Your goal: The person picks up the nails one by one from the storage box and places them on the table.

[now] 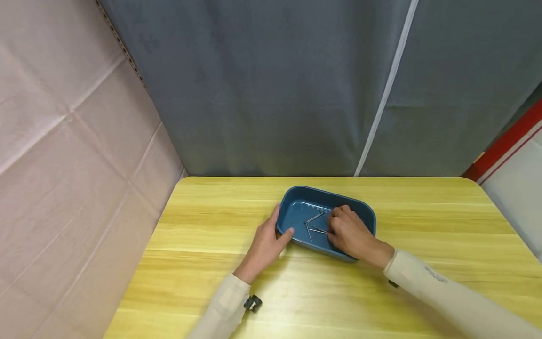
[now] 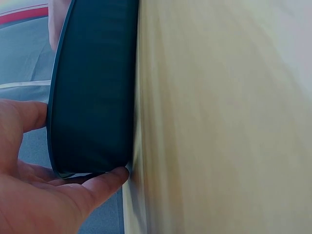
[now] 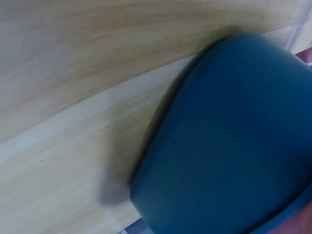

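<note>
Tray (image 1: 296,220) on the table (image 1: 211,212): writing, lie?

Right sleeve (image 1: 444,288) bears print, too small to read. Tray's long axis runs sideways, left end farther away.

Hands?

Left hand (image 1: 265,245) grips that left end. Right hand (image 1: 351,233) reaches inside, fingers bent, by nails (image 1: 315,230); whether grasping any, cannot tell.

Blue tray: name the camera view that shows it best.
The head view: it shows the blue tray from above, with most of its rim, its floor and thin metal pieces, though the right hand hides part. Both wrist views show only outer wall and some rim edge.
</note>
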### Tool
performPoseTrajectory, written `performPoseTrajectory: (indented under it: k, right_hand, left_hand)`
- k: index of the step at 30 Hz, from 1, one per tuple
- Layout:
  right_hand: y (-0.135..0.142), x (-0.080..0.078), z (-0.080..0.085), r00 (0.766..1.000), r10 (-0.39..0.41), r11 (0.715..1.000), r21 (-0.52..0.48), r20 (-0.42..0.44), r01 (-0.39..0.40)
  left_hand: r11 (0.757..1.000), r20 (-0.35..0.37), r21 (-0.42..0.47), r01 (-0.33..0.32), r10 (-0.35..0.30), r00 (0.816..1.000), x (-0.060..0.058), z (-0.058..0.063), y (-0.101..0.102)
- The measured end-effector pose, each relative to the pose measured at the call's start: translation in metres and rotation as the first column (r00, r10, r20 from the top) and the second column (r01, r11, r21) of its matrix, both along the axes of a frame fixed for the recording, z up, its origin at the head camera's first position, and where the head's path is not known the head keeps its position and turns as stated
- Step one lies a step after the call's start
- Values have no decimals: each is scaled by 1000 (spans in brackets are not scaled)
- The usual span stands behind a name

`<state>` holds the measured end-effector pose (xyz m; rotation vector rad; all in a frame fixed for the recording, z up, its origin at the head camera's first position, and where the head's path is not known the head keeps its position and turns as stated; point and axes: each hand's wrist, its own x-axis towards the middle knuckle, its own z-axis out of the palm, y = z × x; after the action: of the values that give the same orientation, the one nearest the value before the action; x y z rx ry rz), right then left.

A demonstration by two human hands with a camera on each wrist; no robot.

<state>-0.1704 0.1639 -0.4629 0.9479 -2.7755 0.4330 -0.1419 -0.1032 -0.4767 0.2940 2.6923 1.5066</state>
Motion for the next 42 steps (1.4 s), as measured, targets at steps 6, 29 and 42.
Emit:
performPoseTrajectory:
  k: [6,29,42]
  right_hand:
    - [5,5,7,1000,-27,999,-20,5,27]
    - [23,42,17,997,-81,983,-165,-14,77]
    - [23,54,19,996,-82,974,-214,-25,74]
  left_hand:
    - [1000,-27,5,-1,1,1000,1,1,0]
    - [1000,4,27,7,-8,1000,1,4,1]
    - [1000,0,28,7,-7,1000,2,5,1]
